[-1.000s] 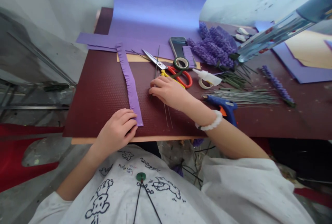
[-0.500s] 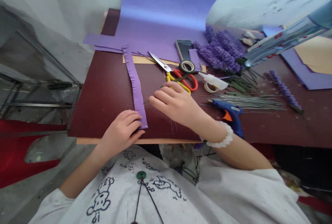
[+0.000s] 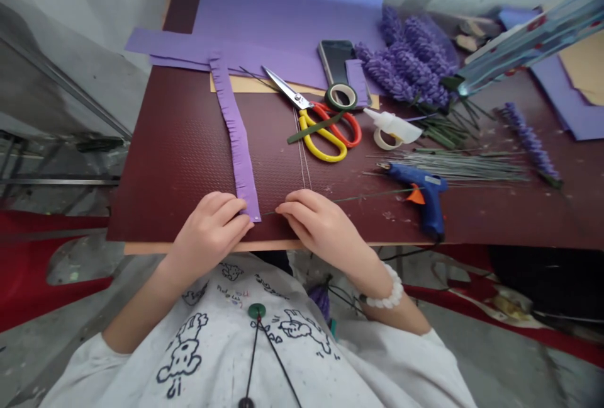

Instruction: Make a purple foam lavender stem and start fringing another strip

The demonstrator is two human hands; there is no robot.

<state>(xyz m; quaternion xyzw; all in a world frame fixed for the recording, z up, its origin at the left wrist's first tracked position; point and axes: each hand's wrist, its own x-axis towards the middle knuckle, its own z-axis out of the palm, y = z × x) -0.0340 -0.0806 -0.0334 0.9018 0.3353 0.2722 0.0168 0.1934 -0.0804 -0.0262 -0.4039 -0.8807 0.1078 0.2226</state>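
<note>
A person's left hand (image 3: 214,222) rests with fingers drawn together on the lower end of a fringed purple paper strip (image 3: 236,137); whether the thumb pinches it or only presses cannot be told from above. The right hand (image 3: 323,225), wearing a white beaded bracelet (image 3: 387,291), pinches a thin green wire (image 3: 368,197) between thumb and fingers, its tip just beside the strip's right edge and its tail running toward a blue hot glue gun (image 3: 425,194).

The strip lies lengthwise on a maroon tabletop (image 3: 170,143), its lower end near the front edge, its upper end overlapping purple paper (image 3: 292,17). A broad span of maroon stretches from the strip to the table's left edge; a narrow gap parts the two hands.

Beyond the right hand, two fine wires (image 3: 304,162) lead up to open scissors (image 3: 321,124). Green tape (image 3: 342,97) touches a smartphone (image 3: 337,58), with a white glue bottle (image 3: 394,124) nearby. Farther right, a bundle of wires (image 3: 472,165) and purple paper lavender stems (image 3: 410,58) crowd that side.
</note>
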